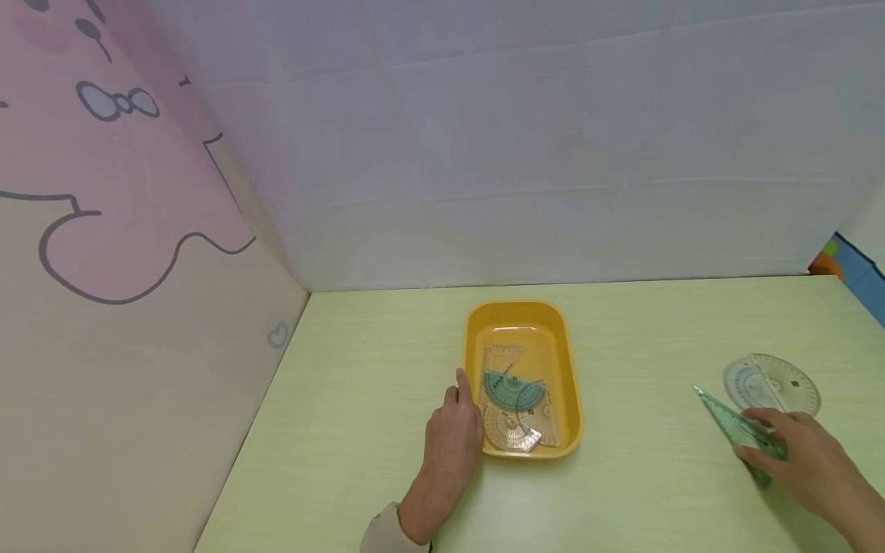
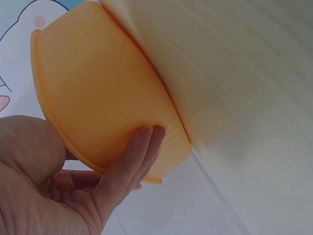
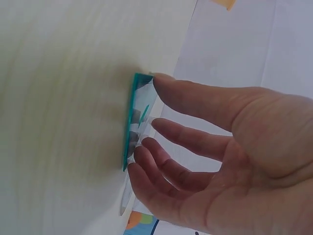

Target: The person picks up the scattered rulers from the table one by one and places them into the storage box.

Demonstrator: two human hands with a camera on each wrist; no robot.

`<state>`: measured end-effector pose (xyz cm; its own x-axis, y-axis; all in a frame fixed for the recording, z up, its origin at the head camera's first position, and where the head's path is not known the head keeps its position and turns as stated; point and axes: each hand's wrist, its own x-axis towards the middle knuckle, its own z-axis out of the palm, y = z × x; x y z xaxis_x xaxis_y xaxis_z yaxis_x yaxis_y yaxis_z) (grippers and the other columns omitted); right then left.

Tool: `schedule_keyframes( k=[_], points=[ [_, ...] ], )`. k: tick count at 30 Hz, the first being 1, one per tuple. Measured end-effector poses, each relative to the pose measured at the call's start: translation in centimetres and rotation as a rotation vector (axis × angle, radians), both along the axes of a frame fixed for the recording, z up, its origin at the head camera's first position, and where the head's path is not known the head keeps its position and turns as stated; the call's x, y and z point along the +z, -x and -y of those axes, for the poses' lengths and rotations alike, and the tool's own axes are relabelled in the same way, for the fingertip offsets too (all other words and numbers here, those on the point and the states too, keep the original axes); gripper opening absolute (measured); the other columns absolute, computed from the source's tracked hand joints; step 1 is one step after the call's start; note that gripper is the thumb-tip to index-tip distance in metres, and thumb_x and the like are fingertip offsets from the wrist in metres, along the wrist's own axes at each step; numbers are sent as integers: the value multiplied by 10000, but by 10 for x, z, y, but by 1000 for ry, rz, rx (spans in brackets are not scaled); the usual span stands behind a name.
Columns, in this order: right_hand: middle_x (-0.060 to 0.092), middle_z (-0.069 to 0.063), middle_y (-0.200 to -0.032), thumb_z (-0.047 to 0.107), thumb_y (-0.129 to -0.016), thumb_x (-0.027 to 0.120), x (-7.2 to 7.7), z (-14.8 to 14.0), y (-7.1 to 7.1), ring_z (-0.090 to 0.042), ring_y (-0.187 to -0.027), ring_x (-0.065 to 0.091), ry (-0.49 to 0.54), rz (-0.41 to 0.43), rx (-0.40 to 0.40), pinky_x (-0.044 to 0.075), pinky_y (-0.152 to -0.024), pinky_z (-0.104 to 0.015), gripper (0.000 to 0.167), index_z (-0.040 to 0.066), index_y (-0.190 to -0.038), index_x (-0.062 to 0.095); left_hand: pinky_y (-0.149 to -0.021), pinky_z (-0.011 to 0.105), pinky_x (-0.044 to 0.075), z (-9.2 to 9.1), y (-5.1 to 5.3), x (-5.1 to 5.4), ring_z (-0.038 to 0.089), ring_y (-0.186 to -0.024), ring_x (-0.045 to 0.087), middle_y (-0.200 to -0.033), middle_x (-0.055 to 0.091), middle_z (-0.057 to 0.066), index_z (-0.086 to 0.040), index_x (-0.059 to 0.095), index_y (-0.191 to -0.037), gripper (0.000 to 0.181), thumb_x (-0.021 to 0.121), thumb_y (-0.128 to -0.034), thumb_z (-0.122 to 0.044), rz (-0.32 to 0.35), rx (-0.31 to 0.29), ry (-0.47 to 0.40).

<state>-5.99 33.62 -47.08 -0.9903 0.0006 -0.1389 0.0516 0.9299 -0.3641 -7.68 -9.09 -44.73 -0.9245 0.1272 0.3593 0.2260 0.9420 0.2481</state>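
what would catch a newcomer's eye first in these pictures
Probably the bright yellow tray near the middle of the pale green table, with a teal protractor among clear drawing tools inside and the left hand at its left side. Next, at the right, the right hand holds a green set square beside clear protractors on the table.

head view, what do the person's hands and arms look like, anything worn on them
Both the left hand and the right hand are bare, with no gloves or rings showing. A light beige sleeve covers the left forearm up to near the wrist. No sleeve shows on the right arm before the picture's edge.
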Motion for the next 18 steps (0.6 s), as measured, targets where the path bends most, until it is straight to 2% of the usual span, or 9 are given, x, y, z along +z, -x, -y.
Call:
schedule_keyframes(
  k=[9,13,18],
  points=[
    [556,-401,-1033,250,-840,851,0,-3,-4,-543,-940,545,-6,-33,27,458,-763,-661,625,-161,-1215,566,-452,262,482,-1,0,2,146,-476,503,-917,655,185,164,546,-1357,516,721,-896,9,41,-3,-20],
    [555,-412,-1020,267,-821,860,1,-4,-5,-561,-942,537,-30,-5,6,458,-775,-671,651,-176,-1193,561,-450,261,478,-1,0,2,144,-473,492,-924,655,186,164,546,-1359,521,726,-897,4,43,-4,-23],
    [574,-378,-968,337,-803,865,2,-3,-7,-546,-933,528,-58,79,-40,468,-769,-640,743,-199,-1189,526,-452,270,487,-1,0,2,161,-478,522,-915,656,186,165,551,-1350,522,733,-887,8,28,-3,-18]
  ],
)
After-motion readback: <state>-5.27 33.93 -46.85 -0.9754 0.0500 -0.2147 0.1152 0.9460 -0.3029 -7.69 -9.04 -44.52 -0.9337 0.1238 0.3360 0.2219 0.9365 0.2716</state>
